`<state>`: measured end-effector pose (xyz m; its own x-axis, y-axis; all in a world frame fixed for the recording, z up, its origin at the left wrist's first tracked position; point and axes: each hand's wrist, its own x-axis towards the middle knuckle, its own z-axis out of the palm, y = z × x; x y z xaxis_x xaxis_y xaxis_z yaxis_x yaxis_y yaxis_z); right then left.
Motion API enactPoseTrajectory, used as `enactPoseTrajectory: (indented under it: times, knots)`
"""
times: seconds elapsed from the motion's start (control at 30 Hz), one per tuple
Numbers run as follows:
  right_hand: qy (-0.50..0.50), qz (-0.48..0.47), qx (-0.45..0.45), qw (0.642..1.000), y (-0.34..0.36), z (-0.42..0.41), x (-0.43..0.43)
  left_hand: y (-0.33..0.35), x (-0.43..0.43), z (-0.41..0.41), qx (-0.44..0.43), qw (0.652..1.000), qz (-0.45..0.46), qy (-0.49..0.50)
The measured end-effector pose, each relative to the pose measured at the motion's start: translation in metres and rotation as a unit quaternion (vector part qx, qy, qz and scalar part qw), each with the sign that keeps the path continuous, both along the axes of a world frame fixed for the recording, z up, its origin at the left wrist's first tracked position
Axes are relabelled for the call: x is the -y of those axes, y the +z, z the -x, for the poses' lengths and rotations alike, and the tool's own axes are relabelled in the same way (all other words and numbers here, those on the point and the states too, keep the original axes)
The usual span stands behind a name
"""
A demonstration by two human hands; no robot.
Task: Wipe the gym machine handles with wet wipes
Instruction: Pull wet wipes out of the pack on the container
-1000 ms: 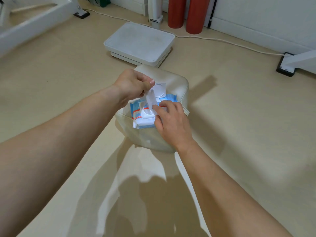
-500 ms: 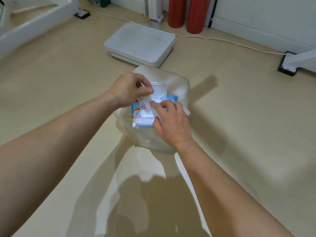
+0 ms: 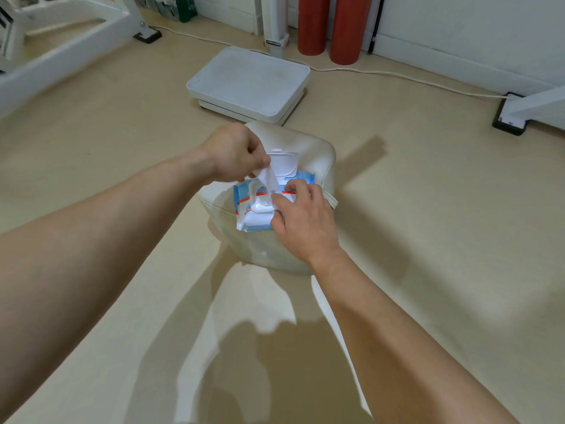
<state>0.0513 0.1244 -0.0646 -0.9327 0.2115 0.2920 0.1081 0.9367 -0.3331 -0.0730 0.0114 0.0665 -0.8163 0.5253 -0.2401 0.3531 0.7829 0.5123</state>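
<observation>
Wipes pack (image 3: 244,206): right side hidden under right hand (image 3: 305,221); print unreadable. Red rollers (image 3: 348,29): tops cut off by upper edge.

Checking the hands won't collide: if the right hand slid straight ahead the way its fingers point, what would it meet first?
Probably the wet wipe that the left hand pinches above the wet wipe pack; the fingertips of the right hand lie right beside it.
</observation>
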Motion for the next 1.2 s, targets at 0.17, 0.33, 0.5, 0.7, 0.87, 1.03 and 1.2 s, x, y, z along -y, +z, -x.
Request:
enactPoseTrajectory:
  times: [0.17,0.33,0.5,0.7,0.87,1.03,1.2]
  knots:
    - [-0.004,-0.007,0.006,1.000,0.005,0.000,0.001,0.012,0.008,0.003,0.038,0.997,-0.050,0.033]
    - [0.003,-0.010,0.018,1.000,0.010,0.000,0.002,0.012,0.020,0.000,0.062,0.983,-0.149,0.092]
    - [0.000,-0.018,0.024,1.000,0.010,-0.001,0.004,0.017,0.026,-0.006,0.067,0.953,-0.265,0.127]
    - [0.001,-0.036,0.045,0.998,0.011,-0.004,0.004,0.049,0.033,0.002,0.064,0.944,-0.280,0.160]
    - [0.028,0.002,0.088,0.996,0.025,-0.005,0.001,0.041,0.056,-0.007,0.208,0.797,-0.503,0.262]
    - [0.024,0.088,0.081,0.992,0.036,-0.003,-0.004,0.012,0.066,-0.026,0.264,0.743,-0.539,0.298]
    - [0.076,-0.049,0.117,0.989,0.032,0.002,-0.005,-0.023,0.059,-0.044,0.156,0.901,-0.273,0.300]
